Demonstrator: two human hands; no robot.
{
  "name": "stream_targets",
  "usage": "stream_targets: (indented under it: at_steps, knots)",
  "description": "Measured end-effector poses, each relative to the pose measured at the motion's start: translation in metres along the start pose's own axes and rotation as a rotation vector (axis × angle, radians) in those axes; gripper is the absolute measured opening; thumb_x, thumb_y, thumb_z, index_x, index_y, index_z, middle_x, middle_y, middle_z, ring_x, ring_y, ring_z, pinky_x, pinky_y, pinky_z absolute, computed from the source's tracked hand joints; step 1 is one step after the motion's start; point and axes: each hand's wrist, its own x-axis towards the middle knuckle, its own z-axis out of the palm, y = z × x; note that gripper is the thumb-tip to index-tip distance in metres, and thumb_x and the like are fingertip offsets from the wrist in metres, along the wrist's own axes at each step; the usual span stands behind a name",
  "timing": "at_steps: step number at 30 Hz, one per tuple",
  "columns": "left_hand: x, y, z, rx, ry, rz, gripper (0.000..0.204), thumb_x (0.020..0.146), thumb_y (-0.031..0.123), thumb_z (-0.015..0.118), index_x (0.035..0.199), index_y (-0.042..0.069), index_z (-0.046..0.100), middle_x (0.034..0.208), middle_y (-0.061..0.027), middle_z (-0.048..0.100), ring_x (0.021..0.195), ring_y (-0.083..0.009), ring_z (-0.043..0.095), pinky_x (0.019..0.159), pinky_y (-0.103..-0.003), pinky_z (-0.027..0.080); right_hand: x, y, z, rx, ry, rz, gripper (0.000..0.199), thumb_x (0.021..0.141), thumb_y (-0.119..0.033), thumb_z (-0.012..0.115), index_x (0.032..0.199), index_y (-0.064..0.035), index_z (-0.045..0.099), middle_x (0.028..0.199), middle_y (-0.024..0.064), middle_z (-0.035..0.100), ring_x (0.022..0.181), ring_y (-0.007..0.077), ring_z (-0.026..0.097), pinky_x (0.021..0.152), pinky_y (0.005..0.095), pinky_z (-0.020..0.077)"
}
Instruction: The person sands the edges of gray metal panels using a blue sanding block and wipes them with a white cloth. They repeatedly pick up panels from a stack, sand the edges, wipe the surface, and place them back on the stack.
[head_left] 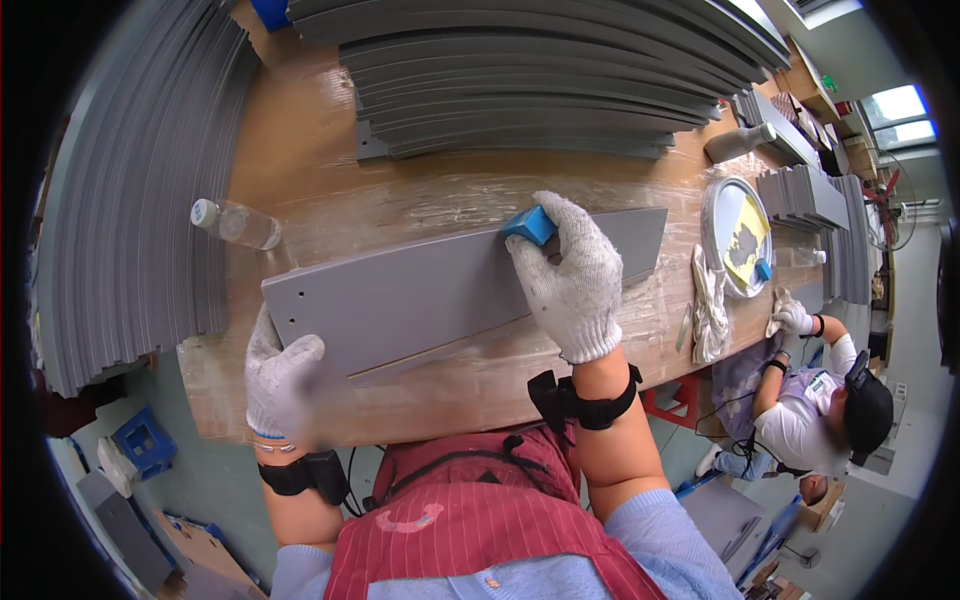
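A long grey board (420, 290) with two small holes near its left end and a groove along its near side lies across the table in front of me. My left hand (278, 378), in a white knit glove, grips the board's left end, thumb on the face. Between the gloved fingers and thumb of my right hand (572, 280) is a small blue block (530, 226). It rests against the board's far edge, right of the middle. The palm hides part of the board.
Grey boards stand stacked at the left (150, 190) and far side (510, 90). A clear bottle (238, 223) lies by the left stack. On the right are a round white lid (712, 235), spare gloves (710, 305), a grey bottle (740, 143) and a seated co-worker (810, 405).
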Motion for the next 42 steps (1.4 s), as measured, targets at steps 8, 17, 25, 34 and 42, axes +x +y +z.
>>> stream_targets:
  at_steps: [8, 17, 25, 34, 42]
  knots:
    - [0.016, -0.015, -0.018, 0.066, 0.058, 0.030, 0.079, 0.072, 0.015, 0.076, 0.144, 0.001, 0.046, 0.128, -0.0115, 0.062, 0.117, -0.0261, 0.061, 0.105, -0.038, 0.046, 0.010, 0.091, -0.038, -0.066, 0.083, 0.235, 0.040, 0.079, -0.017, 0.077, 0.116, -0.0029, 0.067, 0.096, 0.0153, 0.072, 0.081, 0.0289, 0.071, 0.074, 0.0370, 0.0565]
    - [0.028, -0.033, -0.057, 0.008, -0.016, -0.008, 0.073, 0.079, 0.005, 0.075, 0.146, 0.003, 0.044, 0.131, -0.0101, 0.060, 0.117, -0.0236, 0.061, 0.102, -0.037, 0.050, 0.018, 0.205, -0.083, -0.197, 0.201, 0.334, 0.037, 0.080, -0.021, 0.076, 0.113, -0.0037, 0.068, 0.094, 0.0161, 0.072, 0.083, 0.0307, 0.071, 0.078, 0.0389, 0.0557]
    - [0.038, -0.045, -0.066, 0.059, -0.031, -0.064, 0.069, 0.082, 0.004, 0.075, 0.144, 0.006, 0.046, 0.131, -0.0070, 0.060, 0.120, -0.0228, 0.059, 0.106, -0.038, 0.046, 0.017, 0.288, -0.123, -0.160, 0.270, 0.546, 0.042, 0.081, -0.020, 0.077, 0.118, -0.0026, 0.066, 0.096, 0.0140, 0.072, 0.084, 0.0238, 0.070, 0.077, 0.0357, 0.0548]
    - [0.045, -0.051, -0.071, 0.156, 0.010, -0.108, 0.070, 0.081, 0.007, 0.075, 0.144, 0.005, 0.045, 0.132, -0.0072, 0.059, 0.121, -0.0227, 0.057, 0.107, -0.038, 0.044, 0.023, 0.263, -0.126, 0.221, 0.245, 0.541, 0.043, 0.085, -0.010, 0.077, 0.123, 0.0025, 0.062, 0.099, 0.0092, 0.070, 0.086, 0.0129, 0.066, 0.079, 0.0278, 0.0548]
    - [0.046, -0.042, -0.056, 0.211, 0.043, -0.119, 0.060, 0.082, 0.000, 0.064, 0.140, 0.001, 0.047, 0.127, -0.0078, 0.060, 0.116, -0.0218, 0.059, 0.105, -0.037, 0.045, 0.025, 0.284, -0.112, -0.041, 0.262, 0.444, 0.038, 0.083, -0.012, 0.077, 0.118, 0.0001, 0.066, 0.101, 0.0147, 0.072, 0.086, 0.0158, 0.070, 0.079, 0.0306, 0.0552]
